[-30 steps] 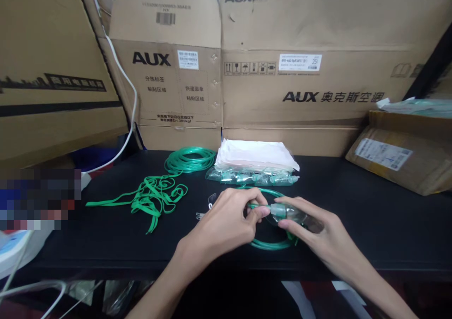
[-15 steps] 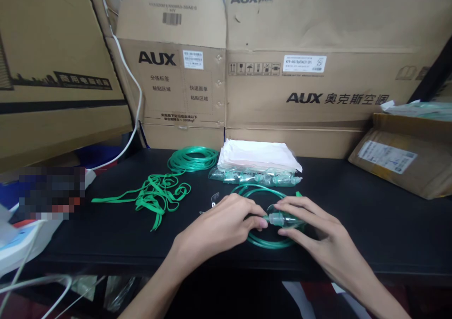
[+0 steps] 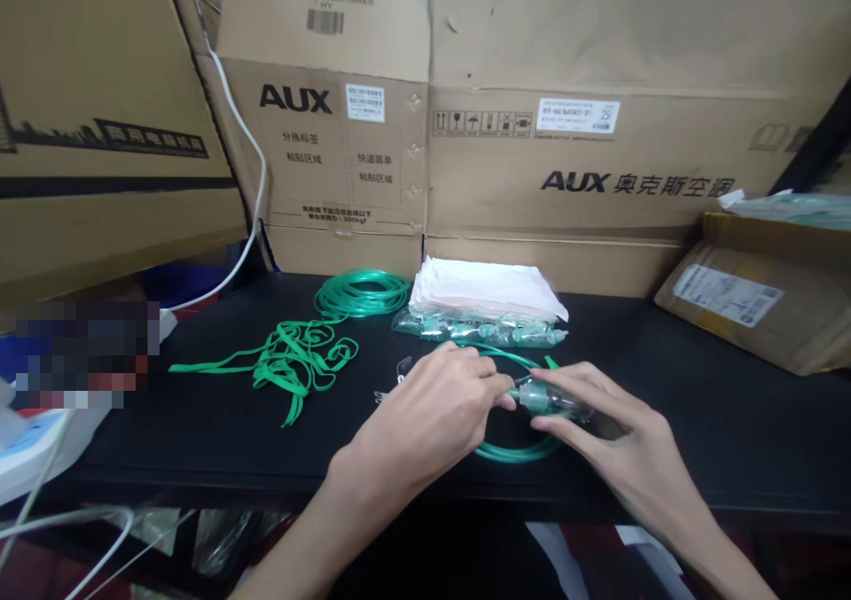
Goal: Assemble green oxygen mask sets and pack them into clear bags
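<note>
My left hand [image 3: 442,405] is closed, its thumb and fingers pinching the end of green plastic tubing against a pale connector [image 3: 533,396]. The connector sits on a clear, green-tinted plastic piece [image 3: 565,402] that looks like an oxygen mask. My right hand [image 3: 621,418] grips this piece between thumb and fingers, which cover much of it. Below and behind both hands, the green tubing [image 3: 519,452] loops on the black table. Small clear and metal bits [image 3: 403,368] lie just beyond my left wrist. Whether the tubing is inside the connector is hidden by my fingertips.
Tangled green straps [image 3: 285,361] and a coil of green tubing [image 3: 363,294] lie to the left. Behind the hands sits a white stack [image 3: 488,290] above clear green plastic parts [image 3: 492,329]. Cardboard boxes [image 3: 565,157] wall the back; an open carton [image 3: 758,290] stands right.
My left hand has turned over more and shifted slightly right, covering the tubing end. My right hand and the clear piece have moved a little up and right. The view tilts slightly.
</note>
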A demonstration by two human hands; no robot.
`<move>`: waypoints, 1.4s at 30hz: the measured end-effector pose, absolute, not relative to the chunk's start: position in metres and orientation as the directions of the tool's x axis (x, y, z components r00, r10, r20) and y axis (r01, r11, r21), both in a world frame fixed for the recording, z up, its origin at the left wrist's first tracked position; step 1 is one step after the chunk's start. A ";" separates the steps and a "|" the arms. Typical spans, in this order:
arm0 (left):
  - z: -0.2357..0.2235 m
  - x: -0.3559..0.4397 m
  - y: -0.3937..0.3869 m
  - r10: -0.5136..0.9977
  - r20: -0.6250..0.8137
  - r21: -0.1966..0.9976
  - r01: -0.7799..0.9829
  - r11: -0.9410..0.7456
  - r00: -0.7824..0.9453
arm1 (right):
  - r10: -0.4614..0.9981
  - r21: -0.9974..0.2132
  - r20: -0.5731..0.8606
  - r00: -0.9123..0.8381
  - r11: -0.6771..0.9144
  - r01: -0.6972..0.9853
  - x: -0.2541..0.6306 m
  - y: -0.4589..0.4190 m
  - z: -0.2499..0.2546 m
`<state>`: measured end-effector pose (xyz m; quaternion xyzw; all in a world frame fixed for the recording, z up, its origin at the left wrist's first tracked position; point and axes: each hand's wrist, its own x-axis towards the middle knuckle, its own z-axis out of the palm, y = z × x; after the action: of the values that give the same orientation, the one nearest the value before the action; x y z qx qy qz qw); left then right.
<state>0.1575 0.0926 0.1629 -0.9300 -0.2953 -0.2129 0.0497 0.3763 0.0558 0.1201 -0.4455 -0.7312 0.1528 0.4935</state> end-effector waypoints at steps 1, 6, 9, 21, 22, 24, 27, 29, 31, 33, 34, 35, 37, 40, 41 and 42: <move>0.163 0.158 0.093 0.520 0.435 0.017 0.571 -0.821 0.735 | 0.810 -0.672 0.576 -0.108 0.545 0.502 0.376 0.056 0.120; 0.163 0.160 0.093 0.499 0.463 -0.035 0.577 -0.816 0.733 | 0.835 -0.709 0.548 -0.054 0.497 0.500 0.374 0.055 0.121; 0.163 0.163 0.093 0.495 0.475 -0.043 0.581 -0.813 0.728 | 0.860 -0.741 0.509 -0.011 0.445 0.503 0.374 0.055 0.122; 0.157 0.172 0.091 0.618 0.483 0.286 0.556 -0.781 0.620 | 0.913 -0.800 0.404 0.059 0.321 0.506 0.374 0.052 0.127; 0.159 0.170 0.091 0.620 0.485 0.303 0.547 -0.781 0.617 | 0.916 -0.804 0.397 0.057 0.317 0.502 0.374 0.052 0.127; 0.160 0.167 0.091 0.620 0.493 0.331 0.527 -0.783 0.611 | 0.925 -0.813 0.377 0.051 0.304 0.496 0.374 0.053 0.127; 0.160 0.167 0.091 0.630 0.502 0.352 0.526 -0.774 0.593 | 0.934 -0.828 0.347 0.083 0.263 0.495 0.375 0.053 0.126; 0.160 0.170 0.090 0.645 0.509 0.367 0.534 -0.762 0.570 | 0.937 -0.838 0.325 0.124 0.225 0.497 0.376 0.053 0.126; 0.158 0.173 0.089 0.653 0.524 0.375 0.540 -0.754 0.547 | 0.944 -0.847 0.301 0.135 0.199 0.493 0.377 0.053 0.125; 0.157 0.175 0.088 0.655 0.535 0.379 0.541 -0.751 0.534 | 0.953 -0.851 0.282 0.113 0.194 0.489 0.377 0.053 0.126; 0.155 0.176 0.088 0.656 0.540 0.380 0.542 -0.749 0.528 | 0.955 -0.852 0.278 0.099 0.197 0.486 0.377 0.053 0.126; 0.154 0.177 0.089 0.658 0.542 0.383 0.543 -0.747 0.522 | 0.956 -0.851 0.278 0.089 0.202 0.484 0.377 0.053 0.126; 0.151 0.178 0.090 0.659 0.547 0.386 0.543 -0.746 0.517 | 0.954 -0.845 0.289 0.080 0.215 0.489 0.376 0.053 0.127; 0.148 0.178 0.091 0.646 0.565 0.371 0.542 -0.754 0.513 | 0.951 -0.834 0.301 0.077 0.222 0.506 0.376 0.053 0.128; 0.148 0.178 0.092 0.643 0.573 0.367 0.543 -0.755 0.508 | 0.950 -0.831 0.301 0.078 0.221 0.510 0.376 0.053 0.128; 0.148 0.178 0.092 0.641 0.580 0.362 0.545 -0.756 0.503 | 0.950 -0.830 0.301 0.079 0.221 0.512 0.376 0.053 0.128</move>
<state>0.1779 0.0925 0.1482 -0.8644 -0.3431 -0.3616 -0.0660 0.3758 0.0527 0.1284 -0.5761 -0.6344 0.2403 0.4558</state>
